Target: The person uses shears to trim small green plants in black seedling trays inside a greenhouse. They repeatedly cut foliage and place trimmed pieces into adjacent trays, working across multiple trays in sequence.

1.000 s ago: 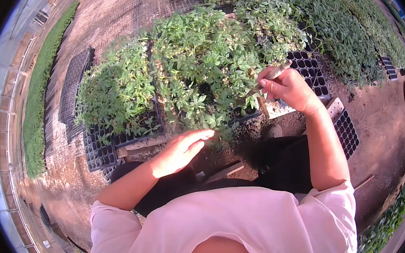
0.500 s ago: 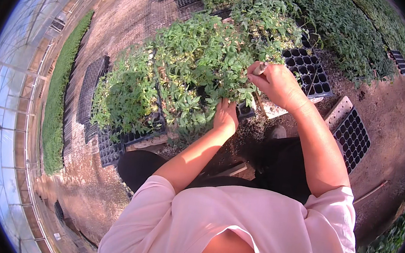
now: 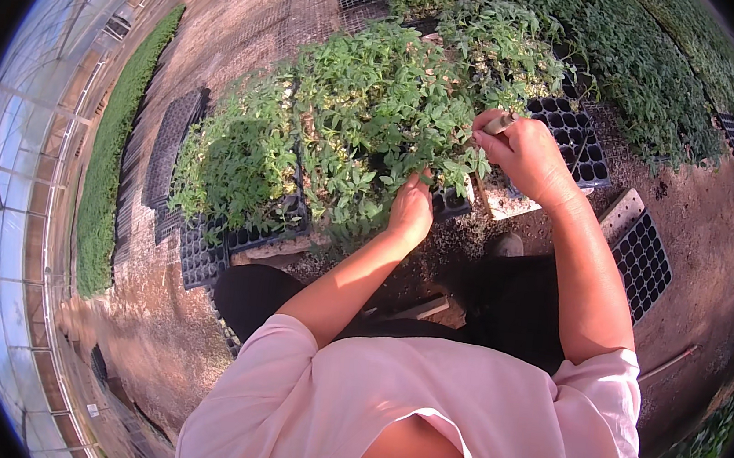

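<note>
Leafy green seedlings [image 3: 380, 98] crowd several black cell trays low in front of me. My left hand [image 3: 413, 209] reaches into their near edge, fingers drawn together at the leaves and stem of a seedling [image 3: 426, 178]; leaves partly cover the fingertips. To its right, my right hand [image 3: 529, 156] is closed around a short, rounded, pale handle [image 3: 501, 124] that sticks up past the thumb. The other end of this tool is hidden. Just below the hands, a few dark cells of a black tray [image 3: 451, 203] show without plants.
An unplanted black cell tray [image 3: 570, 134] lies right of the seedlings, another [image 3: 644, 264] farther right on the soil. Pale boards [image 3: 511, 206] lie under the trays. Denser plant beds [image 3: 638, 78] stretch along the far right, a green row [image 3: 116, 170] at left. My shoe [image 3: 507, 244] is close by.
My left hand has lifted slightly and its fingers have come together at the seedling. The right hand keeps hold of the handle. The whole view has shifted a little.
</note>
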